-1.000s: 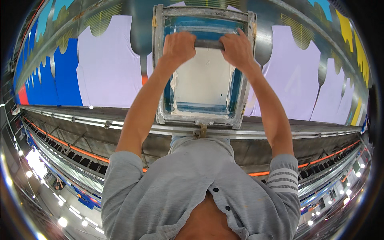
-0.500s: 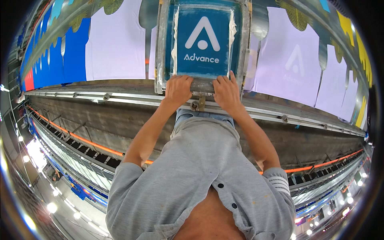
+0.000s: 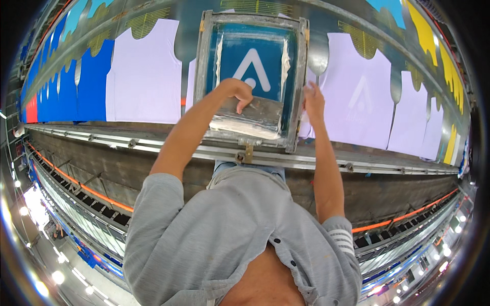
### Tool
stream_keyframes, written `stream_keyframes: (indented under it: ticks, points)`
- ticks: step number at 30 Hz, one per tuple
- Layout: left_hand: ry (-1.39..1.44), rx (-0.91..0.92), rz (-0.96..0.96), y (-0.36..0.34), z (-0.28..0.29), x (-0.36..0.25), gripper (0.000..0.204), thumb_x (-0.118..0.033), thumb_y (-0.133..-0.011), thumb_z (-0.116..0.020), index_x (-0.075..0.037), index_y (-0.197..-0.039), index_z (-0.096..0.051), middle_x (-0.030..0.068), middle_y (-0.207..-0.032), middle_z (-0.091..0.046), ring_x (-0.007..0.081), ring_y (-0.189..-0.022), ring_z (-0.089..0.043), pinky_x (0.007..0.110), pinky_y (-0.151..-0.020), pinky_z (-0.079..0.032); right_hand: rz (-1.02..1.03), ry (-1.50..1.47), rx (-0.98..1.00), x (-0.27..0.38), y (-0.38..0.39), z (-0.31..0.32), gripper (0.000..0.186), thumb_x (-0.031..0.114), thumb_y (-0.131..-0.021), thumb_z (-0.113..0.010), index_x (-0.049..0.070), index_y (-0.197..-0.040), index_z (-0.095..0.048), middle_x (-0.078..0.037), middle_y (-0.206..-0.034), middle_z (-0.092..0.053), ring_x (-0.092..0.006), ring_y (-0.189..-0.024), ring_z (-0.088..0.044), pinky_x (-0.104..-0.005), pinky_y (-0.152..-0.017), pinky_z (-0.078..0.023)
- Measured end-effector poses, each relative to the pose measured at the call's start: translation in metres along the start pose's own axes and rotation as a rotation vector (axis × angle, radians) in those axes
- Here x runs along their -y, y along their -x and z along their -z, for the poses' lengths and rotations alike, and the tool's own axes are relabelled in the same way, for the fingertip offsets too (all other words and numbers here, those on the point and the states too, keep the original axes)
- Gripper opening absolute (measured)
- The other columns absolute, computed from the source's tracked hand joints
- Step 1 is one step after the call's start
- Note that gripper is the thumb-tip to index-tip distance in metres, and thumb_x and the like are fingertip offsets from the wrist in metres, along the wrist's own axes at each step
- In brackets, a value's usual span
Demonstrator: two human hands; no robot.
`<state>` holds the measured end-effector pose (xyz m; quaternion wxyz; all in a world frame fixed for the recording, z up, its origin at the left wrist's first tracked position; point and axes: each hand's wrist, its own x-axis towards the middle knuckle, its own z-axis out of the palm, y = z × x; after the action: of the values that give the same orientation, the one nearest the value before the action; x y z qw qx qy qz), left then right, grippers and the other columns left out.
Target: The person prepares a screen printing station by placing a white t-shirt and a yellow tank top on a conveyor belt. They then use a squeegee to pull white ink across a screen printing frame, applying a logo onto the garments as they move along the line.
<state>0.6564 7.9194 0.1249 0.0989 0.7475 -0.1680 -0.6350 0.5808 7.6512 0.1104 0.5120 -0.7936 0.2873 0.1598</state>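
Note:
A screen-printing frame (image 3: 203,56) with a teal mesh (image 3: 232,48) lies over the pale garment pieces in front of me. White ink (image 3: 245,127) is heaped along the near end of the mesh, with streaks up both sides. A wide grey squeegee (image 3: 265,108) leans across the mesh just beyond that ink. My left hand (image 3: 237,92) is closed over its upper edge and covers part of the white triangular design (image 3: 253,64). Beside the frame's right rail, my right hand (image 3: 314,102) is raised with fingers partly bent and apart, apparently holding nothing.
White cut shirt panels (image 3: 145,66) lie left of the frame. Another white panel (image 3: 352,86) on the right bears a faint print. Blue pieces (image 3: 94,84) and yellow pieces (image 3: 423,35) lie farther along. A metal rail (image 3: 194,150) with stops runs along the near table edge.
Both hands have left the frame's near edge. My left hand now grips the squeegee, its blade tilted over the mesh; my right has moved out past the frame's right side. The view has shifted.

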Motion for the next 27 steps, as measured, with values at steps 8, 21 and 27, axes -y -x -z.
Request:
stream_keyframes:
  ticks: [8, 21, 27]
  points:
    - [-0.163, -0.648, -0.015, 0.018, 0.157, 0.017, 0.032, -0.005, -0.055, -0.07, 0.002, -0.086, -0.071, 0.0231, -0.088, -0.069, 0.0351, -0.082, -0.068, 0.047, -0.069, -0.051, 0.005, -0.038, -0.098, 0.01, 0.008, -0.004, 0.028, 0.025, -0.089, -0.061, 0.002, -0.102, -0.068, -0.009, -0.076, -0.065, -0.016, -0.067, -0.057, -0.0323, -0.064, -0.046]
    - [-0.152, -1.443, -0.264, 0.033, -0.158, -0.009, 0.036, -0.001, -0.071, -0.06, -0.001, -0.106, -0.061, 0.0141, -0.109, -0.064, 0.0308, -0.106, -0.061, 0.039, -0.09, -0.049, 0.165, 0.074, -0.18, 0.004, -0.007, -0.005, 0.034, 0.032, -0.085, -0.067, 0.003, -0.101, -0.069, -0.014, -0.086, -0.069, -0.0225, -0.079, -0.063, -0.0351, -0.073, -0.048]
    - [-0.138, -1.431, -0.242, 0.06, -0.216, -0.01, 0.038, -0.001, -0.069, -0.061, -0.001, -0.107, -0.061, 0.0112, -0.116, -0.062, 0.0281, -0.113, -0.058, 0.039, -0.098, -0.045, 0.323, 0.142, -0.304, 0.014, 0.005, -0.01, 0.038, 0.034, -0.087, -0.065, 0.0, -0.104, -0.068, -0.015, -0.098, -0.07, -0.0243, -0.091, -0.063, -0.0353, -0.081, -0.047]
